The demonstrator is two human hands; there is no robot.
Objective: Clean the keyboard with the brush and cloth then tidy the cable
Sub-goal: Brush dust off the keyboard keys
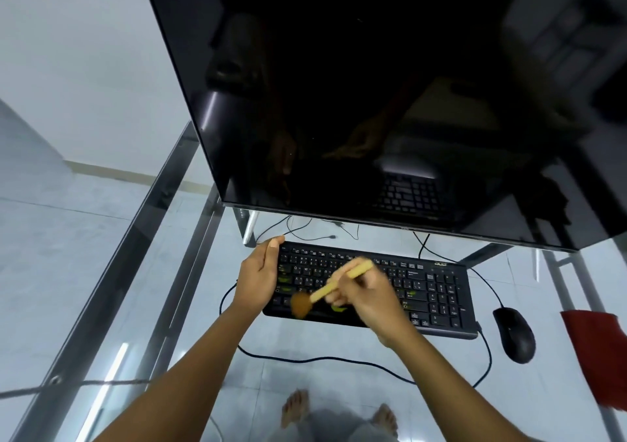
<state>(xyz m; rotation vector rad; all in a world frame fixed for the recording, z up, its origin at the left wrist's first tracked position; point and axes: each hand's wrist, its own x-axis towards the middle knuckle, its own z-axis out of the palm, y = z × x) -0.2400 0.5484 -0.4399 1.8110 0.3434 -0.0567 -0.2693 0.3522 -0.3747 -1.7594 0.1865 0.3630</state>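
**We brush the keyboard's left half, with one hand pinning it**

The fingers [341, 297] of the right hand [369, 301] are curled pen-fashion round the pale wooden handle of a small brush with brown bristles [342, 280]. Its blurred tuft is down on the lower-left keys of the black full-size keyboard [437, 292], and we read the low slant as a way to flick dust from the gaps. The left hand [259, 277] grips the keyboard's left end, thumb at its far corner, we judge to stop it sliding on the glass-topped metal table [112, 292]. A thin black cable [322, 359] lies in a loose loop on the near side of the keyboard, not yet tidied. A folded red cloth [597, 350] lies untouched well to the keyboard's right, beyond the black mouse [514, 333], handy for wiping.
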